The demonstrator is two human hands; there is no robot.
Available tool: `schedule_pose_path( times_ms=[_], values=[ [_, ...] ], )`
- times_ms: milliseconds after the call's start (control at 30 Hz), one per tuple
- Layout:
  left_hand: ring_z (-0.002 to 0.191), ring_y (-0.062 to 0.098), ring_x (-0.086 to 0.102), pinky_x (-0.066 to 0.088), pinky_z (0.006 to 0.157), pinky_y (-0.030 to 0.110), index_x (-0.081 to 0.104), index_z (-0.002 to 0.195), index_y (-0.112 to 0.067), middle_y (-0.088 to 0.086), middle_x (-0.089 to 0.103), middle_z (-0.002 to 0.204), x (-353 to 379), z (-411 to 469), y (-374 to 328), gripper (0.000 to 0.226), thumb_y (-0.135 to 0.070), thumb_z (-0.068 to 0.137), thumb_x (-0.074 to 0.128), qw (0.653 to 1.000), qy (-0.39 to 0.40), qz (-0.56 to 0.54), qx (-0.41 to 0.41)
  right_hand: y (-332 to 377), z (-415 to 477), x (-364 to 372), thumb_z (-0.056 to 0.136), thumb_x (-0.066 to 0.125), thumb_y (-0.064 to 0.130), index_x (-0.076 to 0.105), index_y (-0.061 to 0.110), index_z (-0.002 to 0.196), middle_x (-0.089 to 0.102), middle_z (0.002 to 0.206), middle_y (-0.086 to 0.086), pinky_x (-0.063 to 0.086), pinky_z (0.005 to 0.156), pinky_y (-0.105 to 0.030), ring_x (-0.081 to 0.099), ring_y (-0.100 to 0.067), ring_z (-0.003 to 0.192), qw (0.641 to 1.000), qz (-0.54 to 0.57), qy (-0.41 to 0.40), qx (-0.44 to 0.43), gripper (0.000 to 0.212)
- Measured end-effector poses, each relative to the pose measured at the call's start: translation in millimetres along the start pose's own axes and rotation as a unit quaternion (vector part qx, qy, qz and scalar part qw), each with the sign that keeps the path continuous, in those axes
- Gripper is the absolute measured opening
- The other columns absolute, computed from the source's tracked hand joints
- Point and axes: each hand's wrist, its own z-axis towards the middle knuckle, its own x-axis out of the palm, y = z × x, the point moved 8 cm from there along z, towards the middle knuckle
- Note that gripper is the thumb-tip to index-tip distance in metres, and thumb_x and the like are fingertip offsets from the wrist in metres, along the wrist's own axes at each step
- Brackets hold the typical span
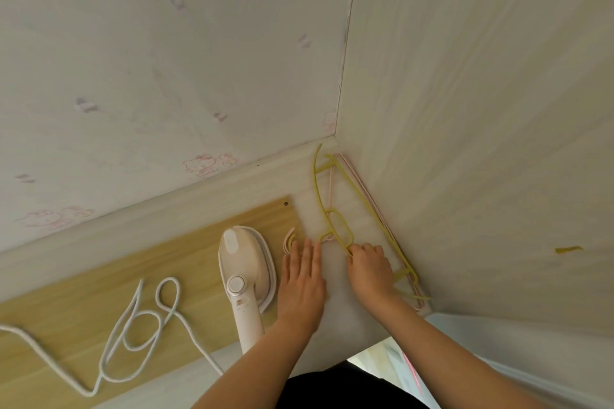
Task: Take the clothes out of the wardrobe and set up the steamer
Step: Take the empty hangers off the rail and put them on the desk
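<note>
Yellow-green hanger (334, 209), pale pink steamer (246, 262), white cord (146, 315), light wood-grain board (83, 319)

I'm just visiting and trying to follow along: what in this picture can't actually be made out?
- Head view: the cord runs off the left edge, so its plug is unseen.
- The steamer handle's lower end is hidden behind the left hand's forearm.
- The pink hangers lie under the yellow hanger; their count is unclear.
- The right hand covers part of the yellow hanger.
- No clothes or wardrobe interior show.
</note>
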Motion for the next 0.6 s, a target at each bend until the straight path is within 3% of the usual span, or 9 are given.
schedule_pose_path(
  times_ms=[133,300,433,500,567,600],
  values=[
    [0.136,0.035,0.038,0.033,0.106,0.047,0.027,0.149,-0.009,0.012,0.042,0.148,-2,5,5,0.090,-0.031,0.074,0.070,1.000,-0.023,-0.002,-0.008,3,0,3,0.097,0.043,0.017,0.059,0.012,0.111,0.059,0.110,-0.008,0.046,0.075,-0.038,0.053,-0.029,0.103,1.000,0.011,-0.014,0.007,0.022],
    [0.130,0.035,0.047,0.040,0.099,0.055,0.031,0.143,-0.010,0.011,0.051,0.141,0,13,4,0.098,-0.038,0.063,0.081,1.000,-0.018,0.002,-0.015,7,-3,-4,0.091,0.055,0.011,0.059,0.012,0.105,0.058,0.100,-0.007,0.042,0.057,-0.035,0.057,-0.027,0.090,0.999,0.015,-0.034,-0.012,0.014],
    [0.129,0.035,0.048,0.041,0.098,0.055,0.030,0.143,-0.010,0.010,0.052,0.140,-1,16,5,0.102,-0.040,0.061,0.083,1.000,-0.010,0.001,-0.016,9,-13,-7,0.065,0.079,0.005,0.065,0.011,0.087,0.062,0.075,-0.005,0.044,0.044,-0.032,0.060,-0.026,0.065,0.998,-0.021,-0.052,-0.040,0.026],
    [0.141,0.035,0.028,0.026,0.109,0.056,0.009,0.151,-0.010,0.011,0.032,0.154,-4,16,5,0.099,-0.040,0.079,0.069,1.000,-0.003,-0.009,-0.016,6,-18,-5,0.072,0.070,0.006,0.065,0.009,0.100,0.065,0.087,-0.007,0.048,0.054,-0.036,0.061,-0.028,0.077,0.999,-0.014,-0.035,-0.034,0.028],
    [0.147,0.030,-0.006,0.000,0.115,0.052,-0.022,0.145,-0.014,0.006,-0.007,0.161,-4,16,2,0.081,-0.037,0.097,0.040,1.000,0.001,0.015,0.003,4,-23,-6,0.079,0.059,0.005,0.060,0.005,0.114,0.064,0.102,-0.011,0.051,0.069,-0.039,0.060,-0.031,0.094,0.999,0.011,-0.033,-0.033,0.035],
    [0.146,0.029,-0.015,-0.007,0.115,0.051,-0.029,0.140,-0.014,0.004,-0.018,0.159,-5,17,2,0.075,-0.035,0.100,0.031,1.000,-0.002,0.023,0.006,4,-27,-8,0.080,0.058,0.004,0.059,0.003,0.118,0.064,0.107,-0.012,0.051,0.076,-0.040,0.060,-0.032,0.100,0.998,0.021,-0.035,-0.038,0.038]
  ],
)
